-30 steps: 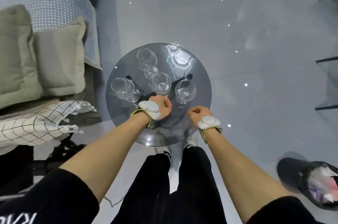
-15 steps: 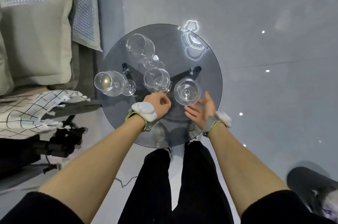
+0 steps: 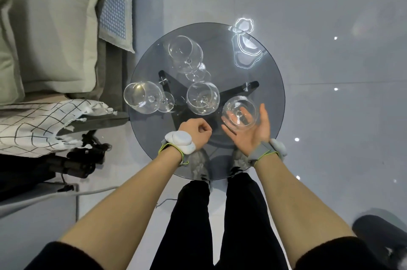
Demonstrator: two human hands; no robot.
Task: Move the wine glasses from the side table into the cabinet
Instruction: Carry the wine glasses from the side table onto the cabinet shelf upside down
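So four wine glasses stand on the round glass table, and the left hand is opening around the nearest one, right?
No, the head view shows the right hand opening around the nearest wine glass. The left hand is a fist, holding nothing. Four glasses on the round glass table is correct.

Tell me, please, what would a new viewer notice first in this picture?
Four clear wine glasses stand on a round dark glass side table. The right hand is open, palm up, around the nearest wine glass. The left hand hangs curled into a fist beside it.

four wine glasses (image 3: pixel 203 98) on side table (image 3: pixel 271 84), cushion (image 3: pixel 55 34) left
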